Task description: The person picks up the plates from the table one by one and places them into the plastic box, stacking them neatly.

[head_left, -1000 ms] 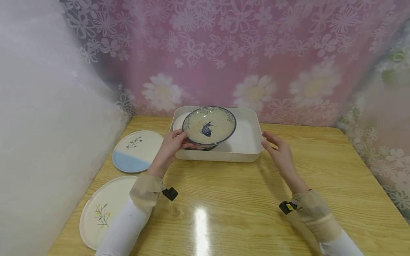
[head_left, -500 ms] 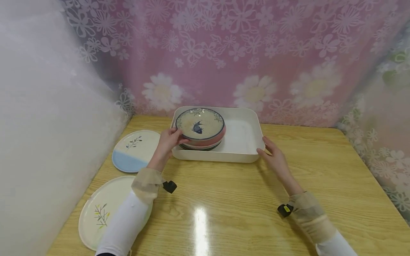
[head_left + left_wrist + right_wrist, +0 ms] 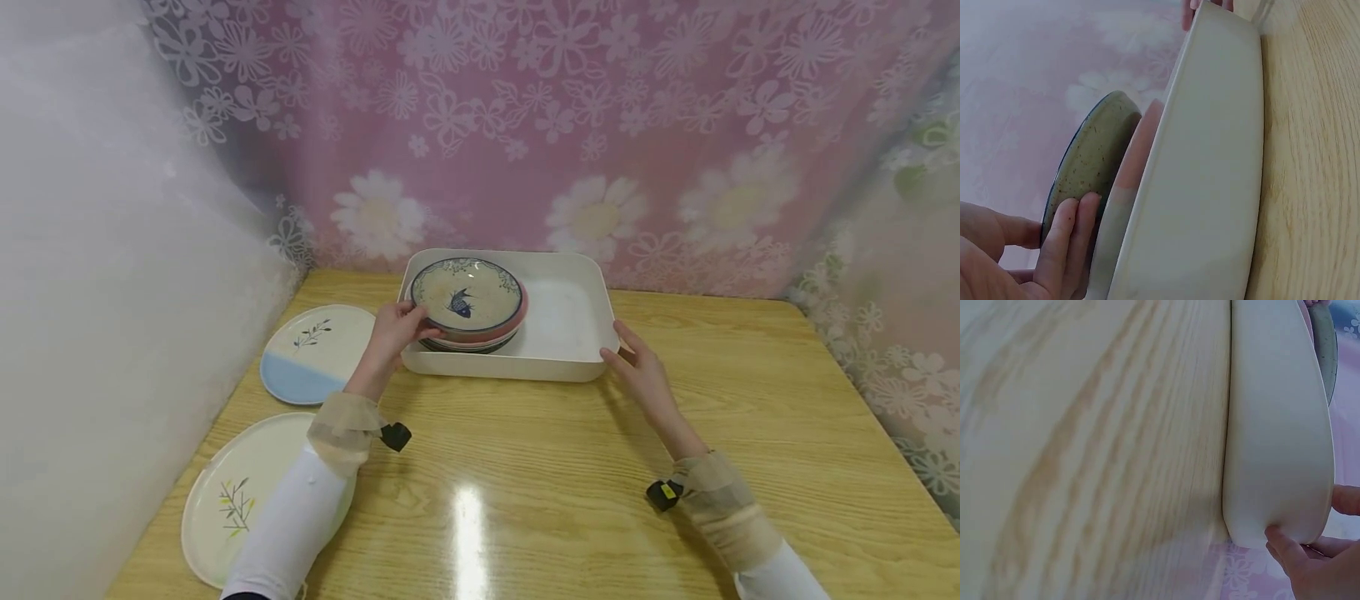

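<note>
A cream plate (image 3: pixel 480 287) with a blue rim and a blue fish is at the top of a stack on the left side of a white tray (image 3: pixel 517 367). My left hand (image 3: pixel 393 335) pinches its near-left rim, thumb above and fingers beneath. Under it shows a pink-edged plate (image 3: pixel 1140 150), with lower dishes mostly hidden. The left wrist view shows a narrow gap between the fish plate's underside and the pink edge. At the tray's front right corner, my right hand (image 3: pixel 643 379) grips the wall; in the right wrist view its thumb and fingers lie around the corner.
Left of the tray lies a white and blue plate (image 3: pixel 318 354) with a leaf sprig. Nearer, a larger cream plate (image 3: pixel 225 492) with a branch pattern lies partly under the left sleeve. A floral curtain (image 3: pixel 480 133) hangs behind the wooden table (image 3: pixel 555 467).
The fish plate has moved left and down over the pink-edged plate, with my left hand still holding it. My right hand has come from beside the tray onto its corner.
</note>
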Motion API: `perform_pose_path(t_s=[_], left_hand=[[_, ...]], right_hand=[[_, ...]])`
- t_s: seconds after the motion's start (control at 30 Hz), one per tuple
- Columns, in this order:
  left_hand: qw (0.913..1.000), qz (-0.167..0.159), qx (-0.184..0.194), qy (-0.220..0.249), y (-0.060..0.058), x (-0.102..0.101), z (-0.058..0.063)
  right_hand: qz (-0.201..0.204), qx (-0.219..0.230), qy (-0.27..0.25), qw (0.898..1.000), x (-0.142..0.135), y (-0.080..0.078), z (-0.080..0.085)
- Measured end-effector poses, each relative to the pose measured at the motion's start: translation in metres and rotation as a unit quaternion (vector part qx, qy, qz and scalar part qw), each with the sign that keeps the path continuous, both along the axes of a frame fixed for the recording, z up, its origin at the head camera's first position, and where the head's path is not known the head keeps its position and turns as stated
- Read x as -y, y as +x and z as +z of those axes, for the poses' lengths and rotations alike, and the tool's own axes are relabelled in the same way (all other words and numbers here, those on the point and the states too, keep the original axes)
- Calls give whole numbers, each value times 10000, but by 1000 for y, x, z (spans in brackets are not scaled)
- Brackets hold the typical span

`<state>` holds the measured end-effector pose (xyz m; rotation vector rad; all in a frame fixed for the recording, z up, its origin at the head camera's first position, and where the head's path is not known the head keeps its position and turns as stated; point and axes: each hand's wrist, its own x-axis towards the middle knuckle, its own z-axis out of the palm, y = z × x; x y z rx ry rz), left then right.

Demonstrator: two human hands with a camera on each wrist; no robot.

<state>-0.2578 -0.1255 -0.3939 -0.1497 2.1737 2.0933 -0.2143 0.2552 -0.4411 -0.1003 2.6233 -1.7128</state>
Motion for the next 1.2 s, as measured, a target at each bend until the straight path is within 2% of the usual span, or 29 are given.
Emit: perform_pose_path(t_s=[0.1,0.2,0.27,0.4,0.47,0.57,0.67,0.73,0.9,1.03,1.13,1.2], left_hand=[[9985,-27,-163,-527,0,0,-1],[9901,-4,-403,-1343,-1,0,-4],[9781,11,-573,-2000,-3,0,-5],[9527,63,-832,-2923,-5,1,-4],[9412,112,-939,-3243,-5,1,-3],[9295,170,-1059,-3530,-6,1,-2],[9324,147,-1103,-3439,-6,1,-1],[9400,97,-1080,-3236,-5,1,-1],[9522,41,-1035,-2875,-4,1,0],[9568,0,-974,-2740,-3,2,0],[9490,76,-926,-3013,-2,3,2],[9408,162,-896,-3264,0,5,5]], right_hand=[[-19,28,-9,10000,0,0,-1],[-18,21,7,10000,0,1,-1],[-17,4,19,10000,0,2,0],[-33,49,-19,10000,0,2,0],[-38,71,-41,10000,0,2,0],[-53,89,-34,9999,0,3,0],[-73,68,-9,9999,0,3,0],[-90,67,5,9999,0,3,0],[-91,104,-36,9999,-1,3,0],[-79,143,-88,9998,-2,2,-1],[-72,170,-92,9998,-3,1,-2],[-72,180,-70,9998,-4,1,-2]])
